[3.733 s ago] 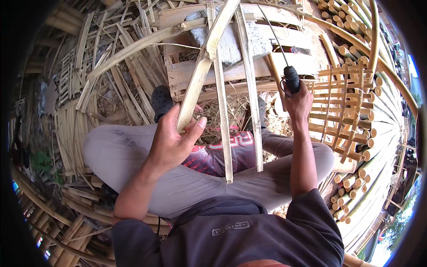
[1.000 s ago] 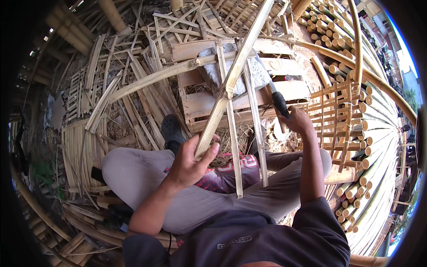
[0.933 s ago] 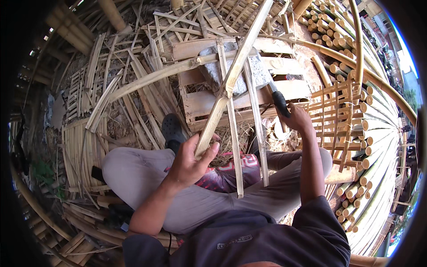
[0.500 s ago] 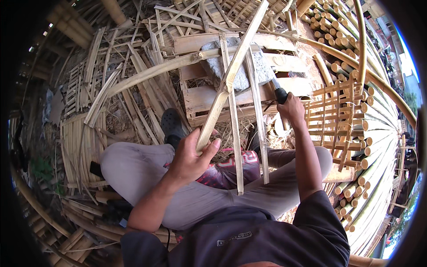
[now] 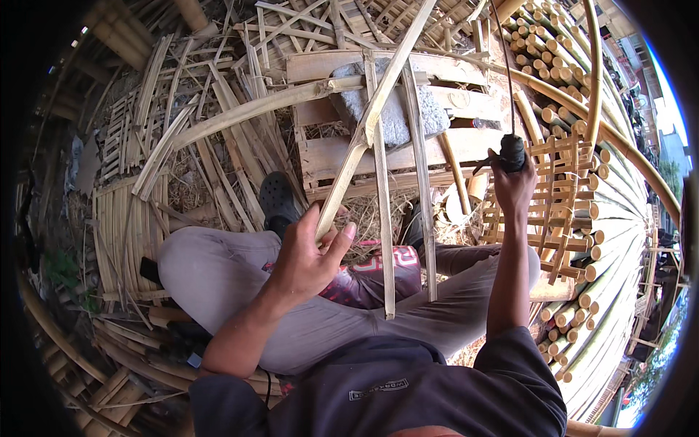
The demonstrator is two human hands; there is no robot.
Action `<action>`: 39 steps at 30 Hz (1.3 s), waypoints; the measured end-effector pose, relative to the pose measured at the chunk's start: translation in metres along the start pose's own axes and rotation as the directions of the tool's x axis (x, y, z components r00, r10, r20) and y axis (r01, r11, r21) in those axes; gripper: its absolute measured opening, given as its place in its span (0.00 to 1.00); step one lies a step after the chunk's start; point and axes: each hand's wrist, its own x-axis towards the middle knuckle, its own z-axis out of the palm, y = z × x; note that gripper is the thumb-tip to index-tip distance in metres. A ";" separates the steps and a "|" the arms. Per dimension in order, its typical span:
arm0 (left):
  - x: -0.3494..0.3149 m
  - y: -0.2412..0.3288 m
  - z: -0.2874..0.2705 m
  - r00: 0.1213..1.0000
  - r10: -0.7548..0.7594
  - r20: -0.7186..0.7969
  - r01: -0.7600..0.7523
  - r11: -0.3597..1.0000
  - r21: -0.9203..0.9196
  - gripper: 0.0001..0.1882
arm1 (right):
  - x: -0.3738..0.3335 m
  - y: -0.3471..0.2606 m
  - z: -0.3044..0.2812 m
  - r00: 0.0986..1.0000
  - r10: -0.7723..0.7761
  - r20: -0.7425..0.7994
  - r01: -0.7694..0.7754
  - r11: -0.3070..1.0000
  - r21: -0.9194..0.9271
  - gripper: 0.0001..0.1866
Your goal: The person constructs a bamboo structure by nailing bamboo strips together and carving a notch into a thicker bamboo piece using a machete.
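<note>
My left hand [image 5: 302,255] is closed round the near end of a long bamboo slat [image 5: 389,84], which slants up and away to the right. Two thinner slats, a left one [image 5: 384,218] and a right one [image 5: 424,197], cross near it, and a curved bamboo strip [image 5: 255,109] runs off to the left. They lie over a rough grey stone block [image 5: 429,120] on a slatted wooden platform [image 5: 320,160]. Off to the right, my right hand [image 5: 514,186] grips the black wrapped handle of a long-bladed knife [image 5: 512,153]. Its thin blade points upward, seen edge-on, apart from the slats.
A wooden stick [image 5: 455,175] leans at the platform's right side. Beyond my right hand stands a bamboo lattice [image 5: 546,211] beside stacked bamboo poles [image 5: 611,269]. Split bamboo pieces [image 5: 240,131] litter the ground at left. A dark clog [image 5: 279,200] shows by my left knee.
My right hand has lifted the knife off the slats and stone, moving right and turning the blade upward. My left hand and the slats have barely moved.
</note>
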 end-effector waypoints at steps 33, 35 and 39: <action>-0.011 -0.001 0.009 0.990 0.061 0.124 -0.101 0.930 0.353 0.12 | -0.033 -0.109 -0.045 0.828 -0.414 0.379 0.478 0.874 -0.088 0.14; -0.011 0.001 0.009 0.990 0.048 0.131 -0.090 0.938 0.334 0.12 | -0.025 -0.106 -0.044 0.868 -0.358 0.344 0.419 0.900 -0.121 0.10; -0.010 0.000 0.011 0.984 0.098 0.146 -0.145 0.922 0.360 0.11 | 0.007 -0.074 -0.069 0.965 -0.183 0.188 0.236 0.918 -0.318 0.07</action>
